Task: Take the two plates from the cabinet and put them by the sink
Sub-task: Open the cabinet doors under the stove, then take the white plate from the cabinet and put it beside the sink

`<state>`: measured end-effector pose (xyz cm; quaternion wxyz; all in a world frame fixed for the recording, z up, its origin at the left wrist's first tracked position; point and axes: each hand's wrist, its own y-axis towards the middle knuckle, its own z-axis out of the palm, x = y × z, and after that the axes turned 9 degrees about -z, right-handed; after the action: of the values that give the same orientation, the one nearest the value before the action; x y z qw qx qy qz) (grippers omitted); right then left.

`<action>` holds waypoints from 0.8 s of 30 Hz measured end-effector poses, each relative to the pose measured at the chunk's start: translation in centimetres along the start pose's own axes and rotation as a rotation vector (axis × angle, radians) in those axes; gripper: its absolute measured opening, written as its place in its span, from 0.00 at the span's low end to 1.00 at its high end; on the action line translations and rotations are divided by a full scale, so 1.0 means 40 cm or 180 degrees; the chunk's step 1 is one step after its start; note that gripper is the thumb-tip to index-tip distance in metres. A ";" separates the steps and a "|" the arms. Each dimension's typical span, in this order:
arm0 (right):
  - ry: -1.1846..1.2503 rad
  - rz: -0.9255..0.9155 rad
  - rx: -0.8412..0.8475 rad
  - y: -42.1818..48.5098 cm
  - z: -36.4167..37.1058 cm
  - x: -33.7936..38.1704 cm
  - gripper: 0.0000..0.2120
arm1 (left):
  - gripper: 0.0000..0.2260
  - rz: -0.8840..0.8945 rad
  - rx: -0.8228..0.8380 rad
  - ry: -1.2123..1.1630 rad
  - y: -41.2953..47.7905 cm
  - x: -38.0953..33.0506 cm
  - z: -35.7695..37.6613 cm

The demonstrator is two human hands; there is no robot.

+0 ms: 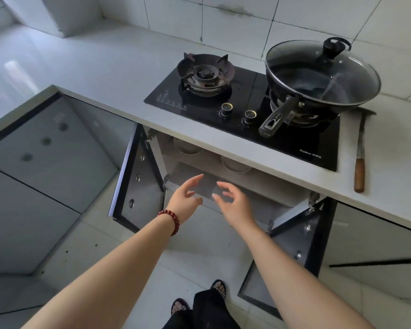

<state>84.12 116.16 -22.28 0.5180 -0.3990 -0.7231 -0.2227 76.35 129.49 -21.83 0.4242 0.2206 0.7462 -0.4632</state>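
We are looking down into the open cabinet beneath the stove. Two pale round plates are resting on its upper shelf, half hidden under the counter edge. Before the cabinet, our left hand and right hand are hovering, fingers spread wide, holding nothing.

Kitchen count: two of nearly everything.

Two hands, the left hand and the right hand, both empty with fingers spread. Two pale dishes inside the cabinet, two open doors, two stove knobs, one lidded wok, one bracelet.
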 end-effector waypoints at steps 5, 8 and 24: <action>-0.0060 0.0024 0.0109 0.078 -0.004 -0.031 0.12 | 0.28 -0.0043 -0.0044 -0.0094 0.066 -0.021 -0.004; -0.0036 0.0065 0.0073 0.119 0.002 -0.059 0.12 | 0.28 -0.0078 -0.0027 -0.0136 0.112 -0.012 -0.002; 0.0025 0.0066 -0.0357 0.404 0.107 -0.389 0.14 | 0.27 0.0231 0.0134 -0.0135 0.545 0.144 0.064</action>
<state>96.97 123.31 -39.75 0.5000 -0.4339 -0.7033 -0.2591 90.07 137.21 -38.20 0.4517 0.2465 0.7186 -0.4678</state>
